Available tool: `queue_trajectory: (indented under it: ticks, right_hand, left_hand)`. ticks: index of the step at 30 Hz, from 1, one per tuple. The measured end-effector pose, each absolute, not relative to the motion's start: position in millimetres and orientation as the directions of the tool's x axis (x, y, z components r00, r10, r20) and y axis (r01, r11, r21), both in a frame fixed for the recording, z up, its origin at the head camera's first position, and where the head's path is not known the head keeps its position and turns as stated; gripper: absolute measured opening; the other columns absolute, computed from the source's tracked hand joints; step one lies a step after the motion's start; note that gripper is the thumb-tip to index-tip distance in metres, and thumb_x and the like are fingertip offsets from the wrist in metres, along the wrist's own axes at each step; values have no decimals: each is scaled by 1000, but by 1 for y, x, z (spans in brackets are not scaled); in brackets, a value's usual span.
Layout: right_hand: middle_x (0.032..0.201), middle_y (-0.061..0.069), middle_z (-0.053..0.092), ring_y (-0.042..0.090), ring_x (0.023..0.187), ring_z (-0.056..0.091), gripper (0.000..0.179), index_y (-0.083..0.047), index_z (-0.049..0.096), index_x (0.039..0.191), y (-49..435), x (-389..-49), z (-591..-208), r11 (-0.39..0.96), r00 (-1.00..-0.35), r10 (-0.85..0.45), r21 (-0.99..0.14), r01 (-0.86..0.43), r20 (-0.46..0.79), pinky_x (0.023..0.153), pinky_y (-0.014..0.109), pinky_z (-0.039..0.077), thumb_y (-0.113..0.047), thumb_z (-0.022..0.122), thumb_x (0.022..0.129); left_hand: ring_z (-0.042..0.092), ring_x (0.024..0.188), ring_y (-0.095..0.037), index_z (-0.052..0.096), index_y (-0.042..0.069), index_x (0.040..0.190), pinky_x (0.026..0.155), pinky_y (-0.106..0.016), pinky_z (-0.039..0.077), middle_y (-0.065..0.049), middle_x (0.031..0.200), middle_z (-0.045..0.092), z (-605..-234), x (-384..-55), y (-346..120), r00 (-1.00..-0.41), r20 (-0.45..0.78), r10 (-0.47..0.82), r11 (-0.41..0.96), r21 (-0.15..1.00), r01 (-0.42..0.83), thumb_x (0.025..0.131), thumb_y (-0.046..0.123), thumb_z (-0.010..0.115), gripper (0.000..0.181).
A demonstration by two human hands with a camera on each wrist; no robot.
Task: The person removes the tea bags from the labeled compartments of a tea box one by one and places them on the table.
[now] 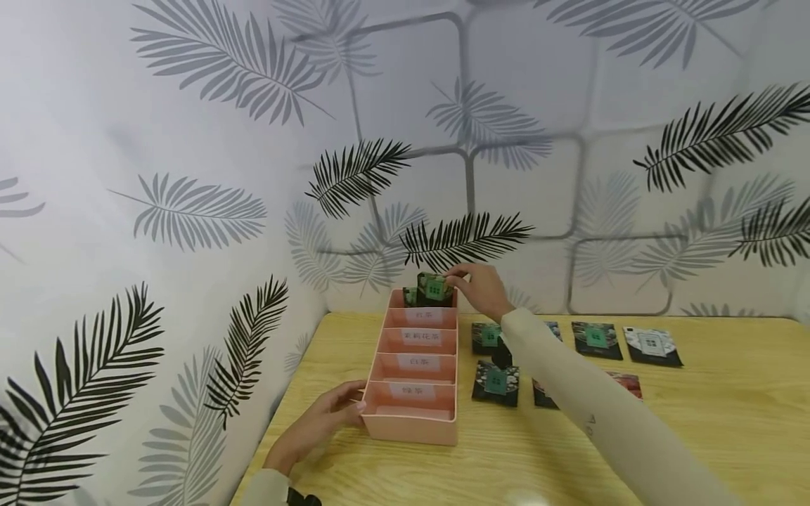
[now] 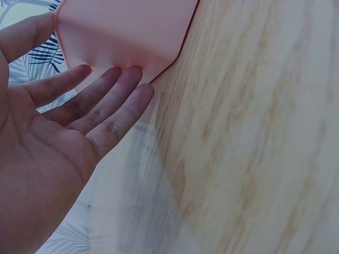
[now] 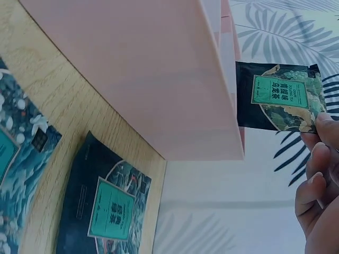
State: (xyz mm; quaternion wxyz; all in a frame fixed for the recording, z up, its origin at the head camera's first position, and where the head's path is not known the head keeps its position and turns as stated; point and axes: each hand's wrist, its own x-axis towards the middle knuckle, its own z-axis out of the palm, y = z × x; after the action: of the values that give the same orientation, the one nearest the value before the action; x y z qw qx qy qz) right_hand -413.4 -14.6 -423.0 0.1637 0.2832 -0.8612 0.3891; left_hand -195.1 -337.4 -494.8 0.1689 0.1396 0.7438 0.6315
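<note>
A long pink organizer box (image 1: 411, 430) with several labelled compartments stands on the table. My right hand (image 1: 482, 288) pinches a dark green tea packet (image 1: 434, 289) by its upper corner at the farthest compartment. In the right wrist view, the lower part of this packet (image 3: 280, 98) is hidden behind the box wall. Another green packet (image 1: 410, 297) stands beside it in that compartment. My left hand (image 1: 319, 425) rests at the box's near left corner. Its fairly straight fingers (image 2: 114, 114) touch the side wall in the left wrist view, with the thumb near the edge.
To the right of the box, several tea packets lie flat in rows, including a teal one (image 1: 496, 383), a green one (image 1: 597, 339) and a white-and-black one (image 1: 652, 346). My right forearm crosses over some of them. A leaf-patterned wall (image 1: 538, 183) rises behind the wooden table (image 1: 728, 422).
</note>
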Motion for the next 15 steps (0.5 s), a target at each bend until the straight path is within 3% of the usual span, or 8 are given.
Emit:
queue_trajectory:
  ticks: [15]
  right_hand:
    - [88,-1,70,15,54,49,18,-12,70,103,10,-405,-410,520,-769,-335,-574,-633,545,51,33,41,-24,61,95]
  left_hand:
    - [55,112,-32,36,15,146,96,-49,46,-18,134,48,-495,-195,-336,-906,-85,414,175,985,-12,101,26,50,48]
